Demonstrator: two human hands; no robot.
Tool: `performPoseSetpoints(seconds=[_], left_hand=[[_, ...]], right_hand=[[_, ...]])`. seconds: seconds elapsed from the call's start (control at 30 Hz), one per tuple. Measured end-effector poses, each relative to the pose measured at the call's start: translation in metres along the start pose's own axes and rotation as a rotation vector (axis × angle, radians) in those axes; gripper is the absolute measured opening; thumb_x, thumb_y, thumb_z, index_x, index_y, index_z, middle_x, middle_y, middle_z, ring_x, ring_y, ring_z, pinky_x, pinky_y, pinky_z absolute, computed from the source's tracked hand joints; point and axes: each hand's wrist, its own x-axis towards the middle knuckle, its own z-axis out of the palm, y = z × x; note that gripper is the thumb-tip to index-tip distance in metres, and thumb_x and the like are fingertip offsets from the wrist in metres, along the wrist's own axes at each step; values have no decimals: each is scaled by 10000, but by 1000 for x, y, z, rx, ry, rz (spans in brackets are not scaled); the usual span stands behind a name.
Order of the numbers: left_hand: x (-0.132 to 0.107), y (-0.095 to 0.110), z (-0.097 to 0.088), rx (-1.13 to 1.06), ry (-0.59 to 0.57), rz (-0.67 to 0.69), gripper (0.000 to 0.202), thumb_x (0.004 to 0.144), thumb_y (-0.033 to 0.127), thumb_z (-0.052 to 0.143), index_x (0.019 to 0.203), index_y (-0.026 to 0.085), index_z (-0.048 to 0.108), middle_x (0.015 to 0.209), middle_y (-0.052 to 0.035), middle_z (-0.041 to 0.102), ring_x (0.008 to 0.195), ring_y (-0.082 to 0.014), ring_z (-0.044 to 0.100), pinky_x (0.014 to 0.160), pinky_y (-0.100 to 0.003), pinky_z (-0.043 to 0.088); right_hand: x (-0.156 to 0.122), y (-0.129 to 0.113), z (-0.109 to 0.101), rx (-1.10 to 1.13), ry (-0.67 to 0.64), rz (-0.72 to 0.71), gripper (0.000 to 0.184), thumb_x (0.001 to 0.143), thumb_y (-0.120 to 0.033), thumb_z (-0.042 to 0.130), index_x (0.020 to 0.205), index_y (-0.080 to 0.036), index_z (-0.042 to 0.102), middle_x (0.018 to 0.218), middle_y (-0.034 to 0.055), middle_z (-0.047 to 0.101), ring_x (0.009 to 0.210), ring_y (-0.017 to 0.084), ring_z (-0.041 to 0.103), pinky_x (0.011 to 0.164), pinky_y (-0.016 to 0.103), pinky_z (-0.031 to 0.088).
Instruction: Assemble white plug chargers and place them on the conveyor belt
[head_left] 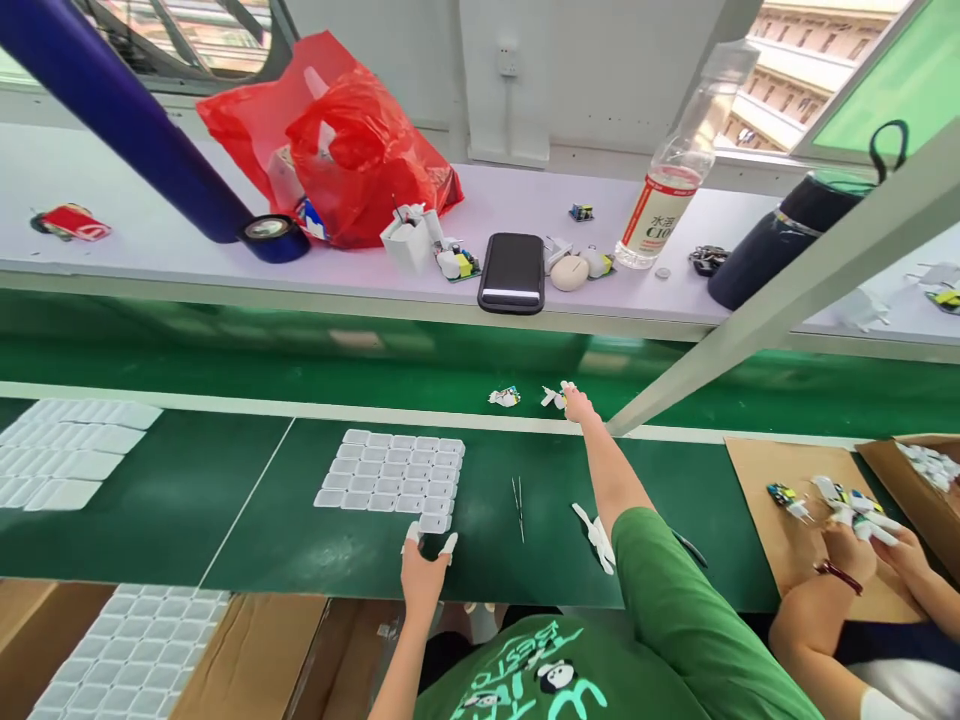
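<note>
My right hand (576, 402) is stretched far forward over the green belt (225, 370). Its fingertips, in white finger cots, pinch a small white part (555, 397). A second small white part with a circuit board (505, 397) lies just left of it. My left hand (426, 565) rests near the table's front edge, fingers closed round a small black object (431, 546). Just beyond it lies a block of white square caps (394, 476). Metal tweezers (518, 503) and a white strip (596, 535) lie between my arms.
A co-worker's hands (862, 540) at the right handle small parts over brown cardboard (780, 500). More white caps lie at far left (67, 450) and in a box (135, 650). The shelf behind holds a red bag (337, 140), phone (512, 272), bottle (675, 190), dark flask (780, 240).
</note>
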Motion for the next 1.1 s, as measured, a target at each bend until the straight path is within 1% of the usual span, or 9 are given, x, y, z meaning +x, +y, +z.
performPoseSetpoints(seconds=[0.13,0.27,0.47,0.6,0.67,0.77,0.83,0.97,1.1], left_hand=[[3,6,7,-44,74,-42,685,868,430,598,1469,168,401,1390,-164,616,1303,-315,592,1017,-367,507],[3,5,6,-49,85,-40,584,851,351,596,1400,205,460,1353,-140,636,1264,-312,615,968,-353,528],[-9,-14,4,-145,142,3,589,798,397,637,1336,206,492,1339,-149,642,1270,-328,625,982,-378,554],[-13,-17,4,-401,92,-49,620,763,389,626,1323,167,479,1302,-183,664,1209,-324,675,952,-409,593],[-13,-9,4,-586,19,-90,599,779,424,591,1314,169,501,1251,-177,699,1166,-319,705,932,-432,614],[-14,12,3,-827,-156,-65,613,827,624,501,1288,224,561,1231,-148,729,1112,-318,741,878,-449,644],[-18,29,0,-928,-243,-33,662,801,713,502,1280,259,566,1268,-133,722,1086,-321,754,859,-458,650],[-38,61,-16,-978,-245,12,815,663,592,730,1360,243,492,1358,-164,674,1108,-339,737,891,-474,630],[-52,87,-50,-839,-210,209,984,584,504,855,1432,188,467,1367,-184,665,1231,-339,669,1060,-455,545]], right_hand=[[25,-14,1,-82,-73,-115,535,826,-86,672,1341,-184,565,1410,207,525,1233,346,526,974,454,453],[23,-27,1,-141,-45,-185,519,843,-119,674,1345,-152,549,1482,252,439,1339,379,439,1041,502,402],[-18,-32,4,-156,0,-245,674,763,-75,713,1390,-166,481,1479,236,462,1379,359,405,1082,463,370],[-51,-31,8,-159,-28,-247,644,750,-99,728,1352,-195,522,1416,187,540,1371,341,428,1065,432,392],[-61,-33,6,-170,-42,-229,632,759,-110,714,1356,-197,527,1403,178,562,1338,333,473,1028,419,423],[-64,-41,0,-210,-64,-220,656,737,-83,705,1359,-213,542,1402,166,588,1300,318,529,988,401,449],[-60,-49,-4,-250,-92,-235,655,707,-53,709,1326,-224,580,1364,155,627,1283,315,556,981,400,452],[-52,-64,-9,-334,-164,-294,587,679,-5,703,1225,-215,657,1229,148,704,1216,315,618,1000,422,434],[-54,-70,-13,-370,-191,-343,540,674,36,677,1179,-158,679,1198,189,719,1196,335,640,1038,443,410]])
